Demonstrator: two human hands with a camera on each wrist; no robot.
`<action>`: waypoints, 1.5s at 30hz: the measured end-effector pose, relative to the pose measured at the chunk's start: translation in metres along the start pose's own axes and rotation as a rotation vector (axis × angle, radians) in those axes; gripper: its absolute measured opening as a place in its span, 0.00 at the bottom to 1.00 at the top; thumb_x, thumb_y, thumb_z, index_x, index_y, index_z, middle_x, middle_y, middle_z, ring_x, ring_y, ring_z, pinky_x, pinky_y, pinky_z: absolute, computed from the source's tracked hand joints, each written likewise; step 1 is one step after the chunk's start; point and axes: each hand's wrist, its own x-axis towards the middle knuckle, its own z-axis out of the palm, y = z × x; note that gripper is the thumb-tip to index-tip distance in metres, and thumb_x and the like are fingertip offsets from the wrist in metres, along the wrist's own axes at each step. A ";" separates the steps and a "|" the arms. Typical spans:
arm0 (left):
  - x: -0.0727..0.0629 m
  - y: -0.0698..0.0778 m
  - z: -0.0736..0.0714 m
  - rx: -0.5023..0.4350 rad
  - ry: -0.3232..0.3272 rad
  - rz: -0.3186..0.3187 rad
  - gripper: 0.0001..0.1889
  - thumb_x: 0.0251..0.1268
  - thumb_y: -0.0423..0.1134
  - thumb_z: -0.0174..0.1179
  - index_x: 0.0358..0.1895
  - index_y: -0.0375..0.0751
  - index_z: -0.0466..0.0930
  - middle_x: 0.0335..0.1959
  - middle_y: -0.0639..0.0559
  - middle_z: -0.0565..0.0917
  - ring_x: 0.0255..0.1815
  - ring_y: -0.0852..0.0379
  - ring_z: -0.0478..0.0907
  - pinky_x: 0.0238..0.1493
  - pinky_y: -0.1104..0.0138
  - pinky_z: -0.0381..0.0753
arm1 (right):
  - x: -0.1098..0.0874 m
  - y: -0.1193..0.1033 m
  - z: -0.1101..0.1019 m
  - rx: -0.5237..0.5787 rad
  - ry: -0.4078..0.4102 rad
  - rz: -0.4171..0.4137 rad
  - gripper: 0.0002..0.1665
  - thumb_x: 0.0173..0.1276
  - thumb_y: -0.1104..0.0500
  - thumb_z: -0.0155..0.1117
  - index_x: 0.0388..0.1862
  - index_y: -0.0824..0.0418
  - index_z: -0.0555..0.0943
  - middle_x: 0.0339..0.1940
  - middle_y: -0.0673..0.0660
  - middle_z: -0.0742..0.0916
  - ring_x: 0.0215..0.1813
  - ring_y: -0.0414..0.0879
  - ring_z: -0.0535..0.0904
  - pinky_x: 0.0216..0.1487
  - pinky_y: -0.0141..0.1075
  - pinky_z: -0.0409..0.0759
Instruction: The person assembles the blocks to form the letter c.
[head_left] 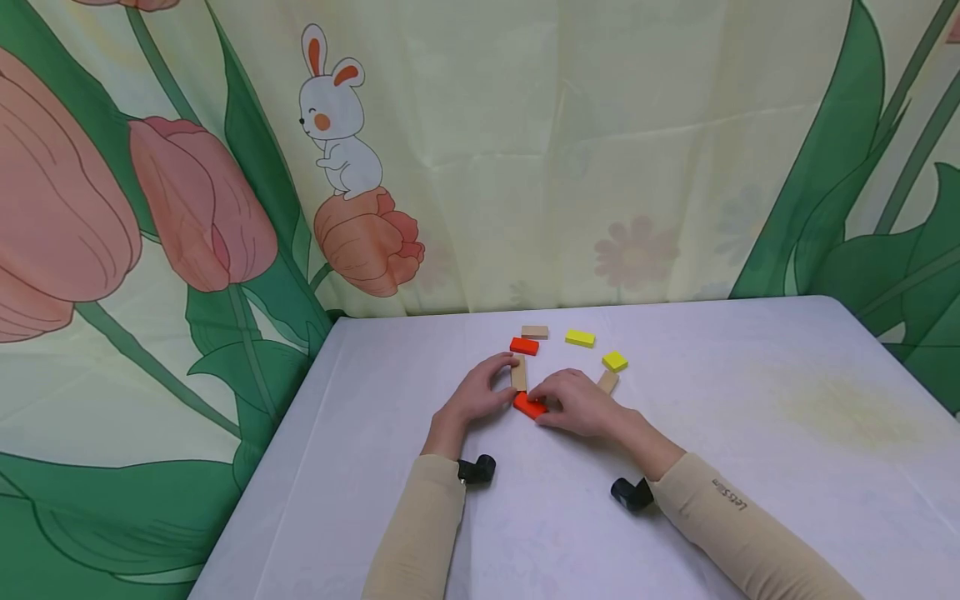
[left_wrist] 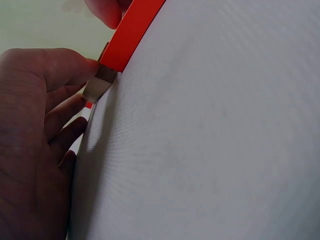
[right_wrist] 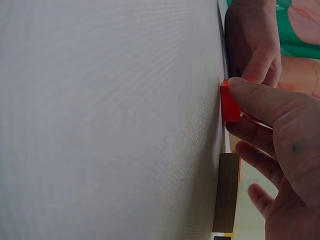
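Several small rectangular blocks lie in a curved row on the table. My left hand (head_left: 480, 390) holds a plain wooden block (head_left: 519, 373) by its ends, thumb at the near end and index finger at the far end. With thumb and fingers, my right hand (head_left: 581, 404) pinches a red block (head_left: 528, 406) that lies at an angle against the near end of the wooden one. In the left wrist view the red block (left_wrist: 132, 37) meets the wooden block (left_wrist: 98, 86) beside my thumb. The right wrist view has my thumb on the red block's end (right_wrist: 230, 102).
Beyond my left fingertips lies another red block (head_left: 524, 346), with a wooden block (head_left: 535, 332) behind it. Two yellow blocks (head_left: 580, 337) curve round to the right, down to a wooden block (head_left: 608, 382) partly behind my right hand. A white cloth covers the table (head_left: 750, 400); a printed curtain (head_left: 487, 167) hangs behind.
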 end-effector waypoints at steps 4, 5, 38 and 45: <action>0.000 0.001 0.000 0.006 0.000 -0.005 0.25 0.67 0.38 0.62 0.67 0.46 0.75 0.74 0.50 0.69 0.76 0.50 0.61 0.75 0.53 0.59 | 0.000 0.002 0.001 0.002 0.003 -0.005 0.21 0.62 0.56 0.77 0.54 0.57 0.87 0.45 0.48 0.88 0.50 0.47 0.80 0.65 0.56 0.69; 0.000 0.001 0.000 0.005 -0.001 -0.007 0.25 0.67 0.38 0.62 0.67 0.46 0.75 0.74 0.50 0.69 0.76 0.50 0.61 0.75 0.53 0.59 | 0.000 0.002 0.001 0.001 0.005 -0.010 0.21 0.62 0.56 0.77 0.54 0.57 0.87 0.45 0.48 0.88 0.50 0.47 0.80 0.65 0.56 0.69; -0.002 0.004 0.001 -0.022 0.008 -0.036 0.26 0.66 0.40 0.62 0.68 0.48 0.76 0.74 0.50 0.69 0.76 0.49 0.60 0.74 0.49 0.59 | -0.010 0.018 -0.024 0.124 0.049 0.029 0.23 0.64 0.57 0.74 0.58 0.57 0.84 0.55 0.51 0.86 0.60 0.52 0.78 0.62 0.53 0.75; -0.002 0.005 0.001 -0.025 0.008 -0.048 0.25 0.67 0.40 0.62 0.68 0.48 0.75 0.74 0.50 0.68 0.76 0.49 0.60 0.75 0.51 0.59 | -0.017 0.029 -0.033 0.173 0.049 0.054 0.25 0.63 0.56 0.75 0.58 0.61 0.84 0.56 0.54 0.86 0.60 0.53 0.78 0.62 0.54 0.75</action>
